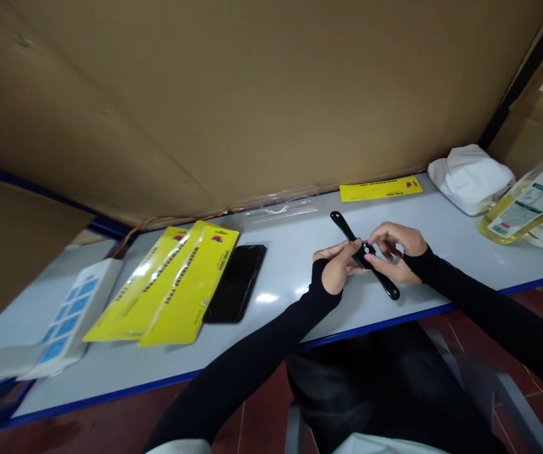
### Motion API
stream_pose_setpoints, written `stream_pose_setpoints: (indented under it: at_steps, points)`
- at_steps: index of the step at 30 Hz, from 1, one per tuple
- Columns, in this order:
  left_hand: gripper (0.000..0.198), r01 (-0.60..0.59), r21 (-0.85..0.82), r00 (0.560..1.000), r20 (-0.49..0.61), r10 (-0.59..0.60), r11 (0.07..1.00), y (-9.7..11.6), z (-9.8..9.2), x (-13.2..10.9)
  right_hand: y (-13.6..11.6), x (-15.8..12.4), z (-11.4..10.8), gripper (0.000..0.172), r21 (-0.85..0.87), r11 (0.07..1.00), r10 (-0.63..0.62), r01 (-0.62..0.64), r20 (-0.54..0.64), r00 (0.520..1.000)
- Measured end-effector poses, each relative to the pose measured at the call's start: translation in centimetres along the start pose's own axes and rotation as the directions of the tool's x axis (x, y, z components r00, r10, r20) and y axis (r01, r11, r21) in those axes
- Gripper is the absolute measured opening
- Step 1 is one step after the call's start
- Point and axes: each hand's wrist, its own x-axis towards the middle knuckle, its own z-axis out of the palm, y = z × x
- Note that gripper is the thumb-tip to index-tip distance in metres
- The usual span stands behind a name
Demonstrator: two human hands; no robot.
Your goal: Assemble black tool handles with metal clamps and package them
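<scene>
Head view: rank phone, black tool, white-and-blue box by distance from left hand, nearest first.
1. Black tool: held in the left hand.
2. Phone: to its left, beside the yellow packs.
3. White-and-blue box: far left, past those packs.

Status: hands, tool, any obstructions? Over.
Left hand grip holding black tool, mid-length. Right hand grip at same part. Phone off left, not in the way.

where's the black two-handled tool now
In the head view, right of centre: the left hand holds the black tool, the right hand is at its middle, and the black phone lies farther left.
</scene>
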Motion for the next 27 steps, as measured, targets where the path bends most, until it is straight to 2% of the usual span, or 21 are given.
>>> stream_pose_setpoints:
  at_steps: [2,4,5,7,8,11,13,14,15,17,19,20,22,23,26,27]
  points:
    - [0.031,-0.009,0.003,1.000,0.003,0.009,1.000,0.05,0.05,-0.02,0.21,0.10,-0.30,0.032,-0.031,0.997,-0.064,0.064,0.011,0.998]
    - [0.031,-0.015,0.000,1.000,0.002,0.015,1.000,0.09,0.07,-0.06,0.43,0.19,-0.53,0.015,-0.100,0.983,-0.153,0.156,0.040,0.987]
    - [0.031,-0.020,-0.005,1.000,-0.004,0.020,1.000,0.12,0.06,-0.07,0.50,0.21,-0.60,0.013,-0.136,0.971,-0.193,0.197,0.040,0.980]
    - [0.030,-0.029,-0.017,1.000,-0.008,0.029,0.999,0.18,0.00,0.00,0.51,0.17,-0.64,0.034,-0.191,0.952,-0.242,0.241,0.017,0.970]
    - [0.030,-0.036,-0.023,0.999,-0.005,0.036,0.999,0.20,-0.04,0.07,0.48,0.13,-0.60,0.036,-0.201,0.950,-0.243,0.239,0.003,0.970]
    - [0.031,-0.041,-0.031,0.999,0.012,0.042,0.999,0.23,-0.21,0.37,0.40,-0.03,-0.43,0.018,-0.180,0.969,-0.175,0.172,0.001,0.985]
    - [0.032,-0.035,-0.032,0.999,0.003,0.036,0.999,0.19,-0.28,0.54,0.43,-0.09,-0.35,0.022,-0.184,0.969,-0.159,0.163,0.035,0.987]
    - [0.033,-0.034,-0.033,0.999,-0.003,0.034,0.999,0.17,-0.29,0.58,0.44,-0.10,-0.33,0.018,-0.196,0.964,-0.176,0.180,0.039,0.984]
    - [0.034,-0.034,-0.034,0.999,-0.007,0.033,0.999,0.14,-0.29,0.60,0.43,-0.10,-0.32,0.022,-0.210,0.957,-0.196,0.199,0.033,0.980]
    - [0.034,-0.035,-0.037,0.999,-0.009,0.034,0.999,0.12,-0.26,0.59,0.27,-0.09,-0.31,0.040,-0.218,0.955,-0.206,0.199,-0.006,0.979]
    - [0.034,-0.036,-0.036,0.999,-0.009,0.036,0.999,0.13,-0.23,0.55,-0.01,-0.06,-0.31,0.034,-0.193,0.971,-0.149,0.140,-0.036,0.988]
    - [0.034,-0.037,-0.036,0.999,-0.013,0.037,0.999,0.15,-0.22,0.53,-0.16,-0.04,-0.31,0.027,-0.175,0.979,-0.115,0.108,-0.028,0.993]
    - [0.033,-0.045,-0.035,0.999,-0.015,0.045,0.998,0.21,-0.22,0.51,-0.37,-0.01,-0.33,0.024,-0.156,0.983,-0.097,0.097,0.011,0.995]
    - [0.033,-0.050,-0.032,0.999,-0.012,0.050,0.998,0.24,-0.23,0.50,-0.41,-0.01,-0.34,0.025,-0.156,0.981,-0.116,0.119,0.025,0.993]
    - [0.033,-0.061,-0.022,0.998,-0.007,0.061,0.998,0.28,-0.29,0.51,-0.35,-0.02,-0.36,0.044,-0.149,0.973,-0.180,0.178,0.002,0.984]
    - [0.033,-0.064,-0.018,0.998,-0.007,0.064,0.998,0.27,-0.30,0.51,-0.29,-0.04,-0.34,0.040,-0.136,0.977,-0.169,0.166,-0.014,0.985]
